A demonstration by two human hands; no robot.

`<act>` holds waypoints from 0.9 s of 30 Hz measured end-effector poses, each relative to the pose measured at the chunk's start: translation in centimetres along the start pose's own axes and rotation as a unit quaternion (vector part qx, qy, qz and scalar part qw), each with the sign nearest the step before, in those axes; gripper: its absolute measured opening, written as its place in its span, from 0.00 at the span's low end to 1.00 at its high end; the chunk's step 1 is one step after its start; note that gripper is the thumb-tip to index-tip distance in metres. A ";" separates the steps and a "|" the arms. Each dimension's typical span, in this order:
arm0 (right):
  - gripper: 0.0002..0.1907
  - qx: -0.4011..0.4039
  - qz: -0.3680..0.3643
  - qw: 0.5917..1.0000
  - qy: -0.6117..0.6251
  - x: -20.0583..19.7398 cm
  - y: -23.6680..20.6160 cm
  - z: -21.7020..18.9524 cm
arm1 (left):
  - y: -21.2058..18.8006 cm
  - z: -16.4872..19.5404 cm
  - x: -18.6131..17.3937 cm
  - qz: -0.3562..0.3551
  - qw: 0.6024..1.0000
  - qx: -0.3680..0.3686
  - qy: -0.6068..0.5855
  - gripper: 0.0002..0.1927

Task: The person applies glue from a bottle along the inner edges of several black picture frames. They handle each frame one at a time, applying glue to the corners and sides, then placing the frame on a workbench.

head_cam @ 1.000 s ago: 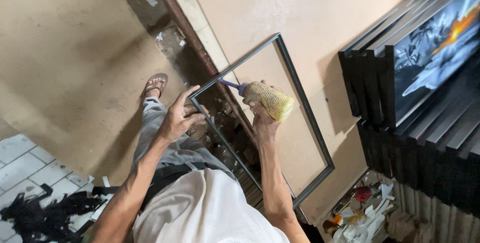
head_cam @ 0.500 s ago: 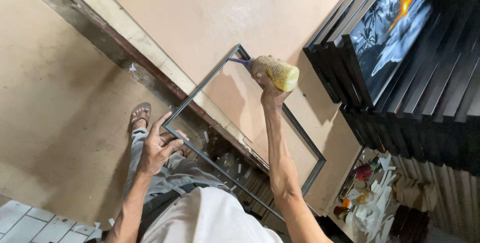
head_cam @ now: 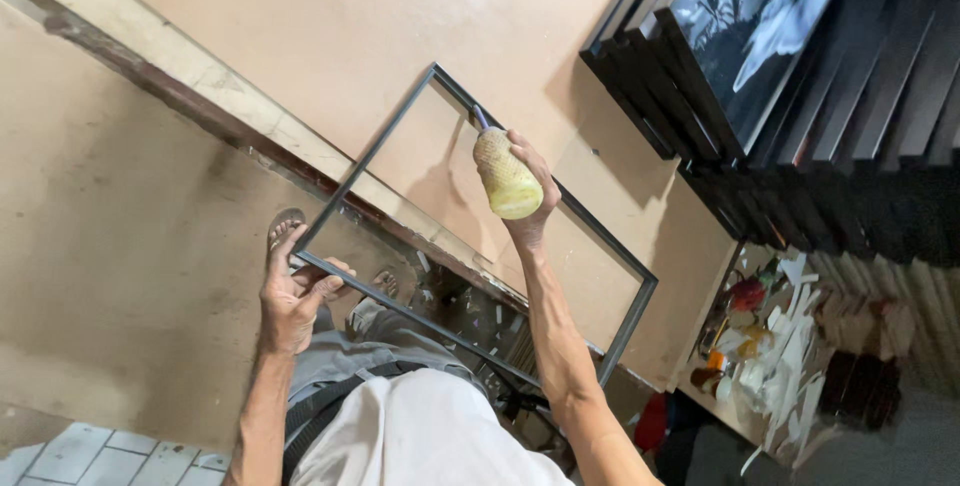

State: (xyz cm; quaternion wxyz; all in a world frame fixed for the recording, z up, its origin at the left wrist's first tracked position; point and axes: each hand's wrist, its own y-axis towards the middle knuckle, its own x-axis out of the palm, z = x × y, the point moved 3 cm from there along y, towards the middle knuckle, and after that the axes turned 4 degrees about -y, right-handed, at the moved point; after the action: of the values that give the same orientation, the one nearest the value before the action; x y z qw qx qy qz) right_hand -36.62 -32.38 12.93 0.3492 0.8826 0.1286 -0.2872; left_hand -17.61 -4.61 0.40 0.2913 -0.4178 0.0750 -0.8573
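Right hand [head_cam: 528, 186] with yellowish bottle [head_cam: 506, 178] shifted along frame [head_cam: 420, 316] top edge; nozzle touching frame. Left hand [head_cam: 292, 291] still pinching frame corner.

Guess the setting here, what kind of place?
Likely a picture-framing workshop. The left hand grips a thin dark rectangular metal frame, the right hand holds a yellowish squeeze bottle against it, stacked black frames with a painted picture lean nearby, and white offcuts litter the floor.
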 end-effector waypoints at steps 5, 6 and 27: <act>0.32 0.066 0.054 0.996 0.006 -7.0 -5.0 1.9 | -0.3 0.6 -0.7 0.006 1.000 -0.007 0.018 0.29; 0.33 0.077 0.071 0.995 0.003 -8.6 -6.2 2.4 | -0.4 0.7 -0.9 0.000 1.000 -0.014 0.006 0.28; 0.31 0.179 0.162 0.932 -0.270 -35.0 -20.6 9.6 | 1.2 1.5 -3.4 -0.084 0.996 -0.025 -0.007 0.10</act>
State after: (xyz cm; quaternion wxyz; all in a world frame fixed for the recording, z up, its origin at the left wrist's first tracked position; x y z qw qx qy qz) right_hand -77.49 -25.08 16.96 0.2488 0.8287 -0.1689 -0.4721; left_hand -14.30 -3.52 -1.34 0.2081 -0.4354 0.0594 -0.8738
